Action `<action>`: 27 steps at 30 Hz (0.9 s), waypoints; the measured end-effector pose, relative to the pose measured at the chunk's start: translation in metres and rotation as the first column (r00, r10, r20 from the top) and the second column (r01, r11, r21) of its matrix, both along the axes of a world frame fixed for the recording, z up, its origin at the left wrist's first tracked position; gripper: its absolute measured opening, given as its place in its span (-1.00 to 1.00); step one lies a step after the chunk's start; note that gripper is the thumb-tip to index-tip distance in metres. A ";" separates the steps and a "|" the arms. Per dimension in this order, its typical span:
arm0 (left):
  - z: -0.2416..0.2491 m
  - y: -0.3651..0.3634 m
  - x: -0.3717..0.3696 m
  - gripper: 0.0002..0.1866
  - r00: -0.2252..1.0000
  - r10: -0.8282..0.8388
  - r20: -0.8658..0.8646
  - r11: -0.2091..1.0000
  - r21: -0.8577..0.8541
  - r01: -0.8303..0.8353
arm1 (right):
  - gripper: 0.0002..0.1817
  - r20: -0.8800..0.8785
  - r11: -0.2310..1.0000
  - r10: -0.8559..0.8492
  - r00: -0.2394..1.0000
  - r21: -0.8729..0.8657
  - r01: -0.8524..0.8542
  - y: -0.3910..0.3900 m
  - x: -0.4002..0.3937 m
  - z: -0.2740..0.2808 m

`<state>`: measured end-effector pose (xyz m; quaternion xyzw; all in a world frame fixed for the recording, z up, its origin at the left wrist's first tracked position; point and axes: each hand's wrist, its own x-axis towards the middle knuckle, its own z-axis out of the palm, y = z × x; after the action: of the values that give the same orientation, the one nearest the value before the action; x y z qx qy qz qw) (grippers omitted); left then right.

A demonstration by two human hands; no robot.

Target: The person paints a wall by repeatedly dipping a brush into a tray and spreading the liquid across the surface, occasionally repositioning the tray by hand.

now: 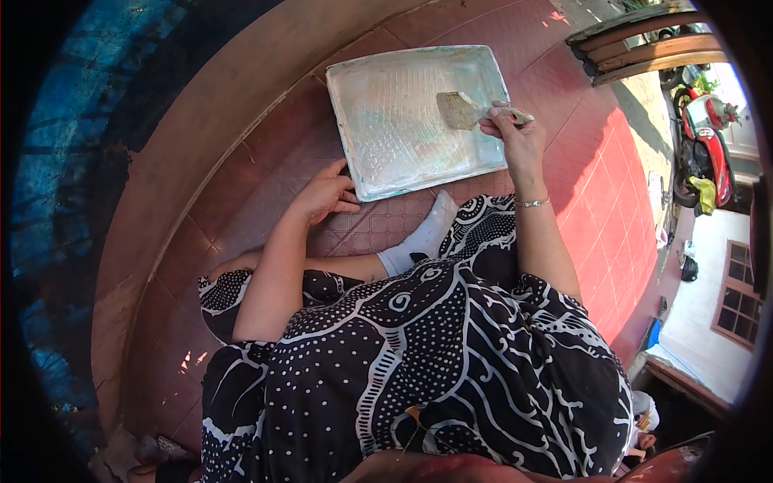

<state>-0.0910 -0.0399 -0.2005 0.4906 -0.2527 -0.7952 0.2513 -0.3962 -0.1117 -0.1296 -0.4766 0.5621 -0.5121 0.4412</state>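
Observation:
A rectangular white paint tray [386,121], smeared with whitish and pale green paint, lies on the red tiled floor. My right hand [519,141] grips the handle of a flat paintbrush [459,111] at the tray's right side. The brush's wide bristles are over the inside of the tray; whether they touch it I cannot tell. At the tray's lower left corner is my left hand [326,193], its fingers apart and close against the edge. It holds nothing that I can see.
A curved low wall [185,137] borders the floor on the left. My foot in a white sock [427,233] is just below the tray. A wooden bench [652,48] and a red motorbike [708,145] stand at the right. Another person [644,419] shows at the lower right.

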 end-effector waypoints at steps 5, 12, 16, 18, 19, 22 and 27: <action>0.006 0.001 -0.009 -0.32 0.997 -0.023 0.071 0.995 -0.097 0.029 | -0.75 -0.180 0.993 0.114 0.977 -0.017 -0.119 -0.022 0.001 0.003; -0.003 0.001 -0.015 -0.34 0.992 0.122 0.041 0.990 -0.072 -0.119 | -0.76 -0.803 0.852 0.117 0.585 -0.221 -0.474 -0.095 0.035 -0.007; -0.004 0.002 -0.009 -0.39 0.988 0.152 -0.033 0.988 -0.011 -0.153 | -0.78 -0.886 0.852 0.178 0.428 -0.079 -0.518 -0.062 0.055 -0.018; -0.003 0.003 -0.009 -0.40 0.984 0.171 -0.049 0.985 -0.008 -0.171 | -0.78 -0.848 0.838 0.273 0.454 -0.023 -0.545 -0.034 0.056 -0.004; 0.000 0.003 -0.010 -0.38 0.986 0.166 -0.035 0.986 -0.024 -0.167 | -0.78 -0.804 0.823 0.356 0.476 0.029 -0.567 -0.029 0.056 0.001; -0.004 0.002 -0.013 -0.33 0.987 0.159 -0.010 0.986 -0.047 -0.159 | -0.77 -0.582 0.887 0.385 0.716 0.019 -0.461 -0.032 0.056 0.004; -0.003 0.001 -0.010 -0.27 0.990 0.144 -0.009 0.987 -0.074 -0.144 | -0.80 -0.815 0.821 0.147 0.561 -0.216 -0.529 -0.088 0.088 -0.014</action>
<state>-0.1009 -0.0392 -0.2040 0.4963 -0.2455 -0.7660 0.3266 -0.3086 -0.2001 -0.1438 -0.8350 0.4583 -0.2740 0.1326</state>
